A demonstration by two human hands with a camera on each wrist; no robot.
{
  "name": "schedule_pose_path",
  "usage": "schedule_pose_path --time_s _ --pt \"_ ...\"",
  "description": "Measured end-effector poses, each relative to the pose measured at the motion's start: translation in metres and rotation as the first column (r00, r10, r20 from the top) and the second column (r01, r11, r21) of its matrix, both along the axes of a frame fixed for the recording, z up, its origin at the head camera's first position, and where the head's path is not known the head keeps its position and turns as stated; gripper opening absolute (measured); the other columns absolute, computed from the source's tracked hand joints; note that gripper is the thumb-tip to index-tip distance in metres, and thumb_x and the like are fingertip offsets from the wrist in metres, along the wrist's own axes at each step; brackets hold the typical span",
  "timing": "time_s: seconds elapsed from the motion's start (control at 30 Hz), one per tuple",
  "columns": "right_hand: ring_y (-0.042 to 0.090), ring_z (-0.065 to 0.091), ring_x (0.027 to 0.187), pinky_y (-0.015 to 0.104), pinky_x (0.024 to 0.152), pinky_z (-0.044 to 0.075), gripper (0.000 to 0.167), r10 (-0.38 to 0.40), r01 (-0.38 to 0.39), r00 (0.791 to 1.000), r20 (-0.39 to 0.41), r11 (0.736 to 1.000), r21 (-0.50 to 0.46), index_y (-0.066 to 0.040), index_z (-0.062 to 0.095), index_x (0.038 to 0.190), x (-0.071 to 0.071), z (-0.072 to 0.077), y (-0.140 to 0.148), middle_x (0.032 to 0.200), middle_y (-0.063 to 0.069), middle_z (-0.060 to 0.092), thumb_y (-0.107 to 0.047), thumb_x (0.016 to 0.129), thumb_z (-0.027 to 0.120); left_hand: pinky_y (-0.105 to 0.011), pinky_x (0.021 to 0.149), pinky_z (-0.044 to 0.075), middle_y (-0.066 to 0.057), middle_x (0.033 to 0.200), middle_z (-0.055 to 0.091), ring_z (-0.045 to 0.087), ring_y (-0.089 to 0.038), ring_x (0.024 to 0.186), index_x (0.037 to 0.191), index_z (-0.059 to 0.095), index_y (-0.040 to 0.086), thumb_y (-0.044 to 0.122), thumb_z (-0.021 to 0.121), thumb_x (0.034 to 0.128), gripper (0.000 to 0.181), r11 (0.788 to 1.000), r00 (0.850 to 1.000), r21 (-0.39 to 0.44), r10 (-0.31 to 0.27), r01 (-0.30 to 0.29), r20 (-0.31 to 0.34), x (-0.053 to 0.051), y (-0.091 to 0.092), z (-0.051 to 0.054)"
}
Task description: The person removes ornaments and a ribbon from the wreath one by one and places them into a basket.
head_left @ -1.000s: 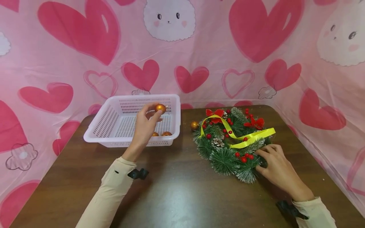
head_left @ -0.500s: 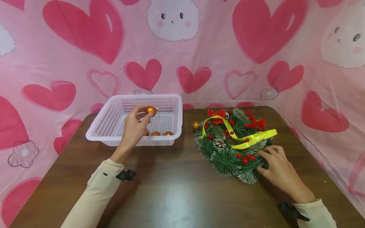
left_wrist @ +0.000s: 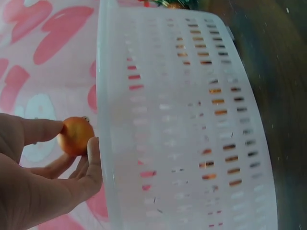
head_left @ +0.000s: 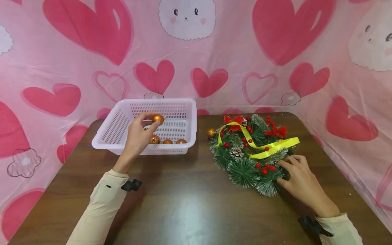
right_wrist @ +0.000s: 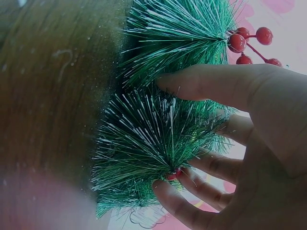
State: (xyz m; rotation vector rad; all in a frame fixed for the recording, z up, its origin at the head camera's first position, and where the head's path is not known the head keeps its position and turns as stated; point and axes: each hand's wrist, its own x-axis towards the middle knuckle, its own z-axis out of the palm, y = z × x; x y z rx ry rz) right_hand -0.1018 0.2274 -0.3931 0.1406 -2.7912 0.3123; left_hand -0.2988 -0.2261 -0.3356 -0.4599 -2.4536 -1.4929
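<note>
Above the white plastic basket (head_left: 110, 146), my left hand (head_left: 137, 134) pinches a shiny gold-orange Christmas bauble (head_left: 158, 119) between thumb and fingertips. In the left wrist view the bauble (left_wrist: 76, 136) is beside the basket's rim (left_wrist: 104, 115). Several similar baubles (head_left: 167, 141) lie inside the basket along its near side. On the right lies a green Christmas wreath (head_left: 243, 172) with red berries, red bows, a pine cone and a loose yellow ribbon (head_left: 274, 147). My right hand (head_left: 301, 182) holds its near right edge, thumb and fingers around frosted needles (right_wrist: 153, 134).
A glittery gold bauble (head_left: 211, 132) is at the wreath's left edge. The brown wooden table (head_left: 190, 204) stretches in front of both. Pink heart-patterned cloth (head_left: 208, 51) hangs behind the table and along its right side.
My left hand has moved left over the basket with the bauble, and more baubles inside have come into sight. The right hand keeps its place on the wreath.
</note>
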Motion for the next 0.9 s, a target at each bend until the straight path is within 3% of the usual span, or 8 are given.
schedule_pose_path --time_s 0.3,0.6,0.9 --pt "0.045 0.04 0.112 0.062 0.065 0.051 0.048 0.03 -0.029 0.998 -0.047 1.0 0.009 0.002 0.071 0.103 -0.002 0.002 0.001 0.103 0.021 0.062 -0.006 0.06 0.091 -0.048 0.092 0.051 -0.016 0.113 0.068 0.064 -0.031 0.106 0.119 0.065 0.001 0.017 0.07 0.0932 0.031 0.992 1.0 -0.123 0.005 -0.008 -0.026 -0.006 -0.012 0.003" --pt "0.045 0.04 0.111 0.063 0.065 0.051 0.048 0.026 -0.026 0.999 -0.036 1.0 0.011 0.003 0.071 0.103 -0.003 0.0 0.001 0.103 0.022 0.062 -0.007 0.061 0.09 -0.052 0.098 0.045 -0.02 0.116 0.067 0.062 -0.037 0.111 0.12 0.066 -0.001 0.017 0.071 0.0923 0.033 0.98 0.998 -0.2 0.006 0.006 0.058 -0.011 -0.027 0.005" --pt "0.045 0.04 0.112 0.064 0.065 0.051 0.048 0.009 -0.009 1.0 -0.013 1.0 0.006 0.003 0.071 0.104 0.0 -0.001 0.001 0.105 0.023 0.061 -0.007 0.061 0.09 -0.055 0.095 0.046 -0.02 0.12 0.066 0.061 -0.039 0.114 0.123 0.065 0.0 0.019 0.069 0.094 0.035 0.972 0.997 -0.235 0.019 0.0 0.08 -0.015 -0.038 0.008"
